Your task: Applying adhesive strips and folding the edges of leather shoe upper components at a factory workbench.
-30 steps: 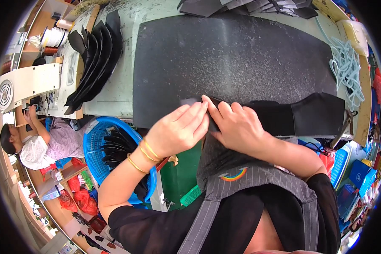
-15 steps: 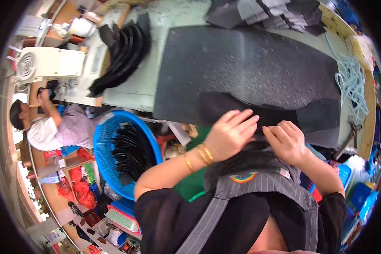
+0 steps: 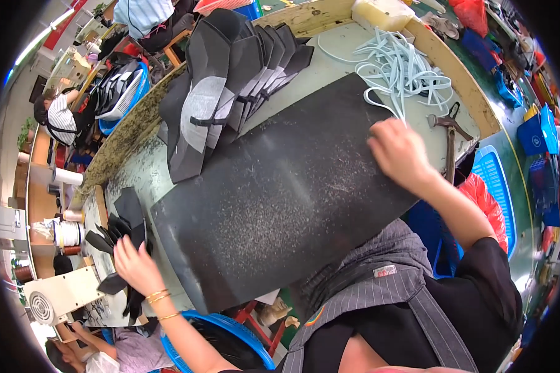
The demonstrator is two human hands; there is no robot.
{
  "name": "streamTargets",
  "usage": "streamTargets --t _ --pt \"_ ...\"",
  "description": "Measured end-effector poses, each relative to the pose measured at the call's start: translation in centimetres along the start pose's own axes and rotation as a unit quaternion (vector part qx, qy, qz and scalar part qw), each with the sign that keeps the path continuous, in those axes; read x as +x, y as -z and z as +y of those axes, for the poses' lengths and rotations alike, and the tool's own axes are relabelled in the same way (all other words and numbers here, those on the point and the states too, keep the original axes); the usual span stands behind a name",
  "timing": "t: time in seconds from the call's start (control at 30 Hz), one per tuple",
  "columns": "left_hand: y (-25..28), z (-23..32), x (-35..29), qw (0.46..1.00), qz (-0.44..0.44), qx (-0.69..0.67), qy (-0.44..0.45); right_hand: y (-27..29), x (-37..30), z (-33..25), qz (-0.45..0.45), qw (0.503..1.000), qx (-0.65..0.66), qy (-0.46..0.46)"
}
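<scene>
At the left, my left hand (image 3: 135,267) has its fingers spread over a stack of curved black fabric pieces (image 3: 129,214), at or just above them. Whether it touches them is hard to tell. Over the right end of a large dark mat (image 3: 261,180), my right hand (image 3: 401,152) is closed, with fingers curled and tips hidden. A strand of light blue cord (image 3: 404,68) runs up against its knuckles; I cannot make out whether anything is in the fingers. Pale specks of dust lie across the mat.
Behind the mat lies a pile of dark grey panels (image 3: 230,74). A hammer (image 3: 449,133) rests at the table's right side. A blue basket (image 3: 230,336) stands below the left edge; a blue crate (image 3: 494,186) is at the right. Other people sit at the far left.
The view has swung to the right. My hands have moved apart, the left to the stack, the right to the mat's right end. The long black piece no longer lies on the mat.
</scene>
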State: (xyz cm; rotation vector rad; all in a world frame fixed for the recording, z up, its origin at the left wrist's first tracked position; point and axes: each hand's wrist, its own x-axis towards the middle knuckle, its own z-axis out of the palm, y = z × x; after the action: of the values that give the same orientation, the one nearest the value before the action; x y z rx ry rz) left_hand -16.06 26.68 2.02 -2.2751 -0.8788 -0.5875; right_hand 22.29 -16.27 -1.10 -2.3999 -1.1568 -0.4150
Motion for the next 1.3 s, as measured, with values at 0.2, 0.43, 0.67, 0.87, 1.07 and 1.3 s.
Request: streamTargets --t 0.2,0.43,0.67,0.87,1.07,1.3 --pt "-0.2 21.2 12.7 0.887 0.052 -0.454 -0.062 -2.5 4.2 6.9 -0.013 0.995 -0.091 -0.026" --pt "-1.9 20.8 15.8 0.8 -0.052 -0.598 -0.018 6.8 1.3 4.9 -0.002 0.664 0.715 -0.218" --pt "7.3 23.4 9.4 0.862 0.147 -0.485 -0.01 4.3 -0.7 3.3 -0.021 0.317 0.934 -0.162" --pt "11.3 26.0 -4.3 0.866 -0.052 -0.477 -0.138 7.9 -2.9 -0.3 -0.008 0.459 0.882 -0.109" --pt "17.3 28.8 -8.2 0.827 -0.145 -0.538 -0.08 2.8 -2.4 -11.8 -0.162 0.824 0.543 -0.009" --pt "15.2 21.6 -12.9 0.9 -0.117 -0.398 -0.135 -1.5 -5.0 -16.1 -0.259 0.83 0.493 0.012"
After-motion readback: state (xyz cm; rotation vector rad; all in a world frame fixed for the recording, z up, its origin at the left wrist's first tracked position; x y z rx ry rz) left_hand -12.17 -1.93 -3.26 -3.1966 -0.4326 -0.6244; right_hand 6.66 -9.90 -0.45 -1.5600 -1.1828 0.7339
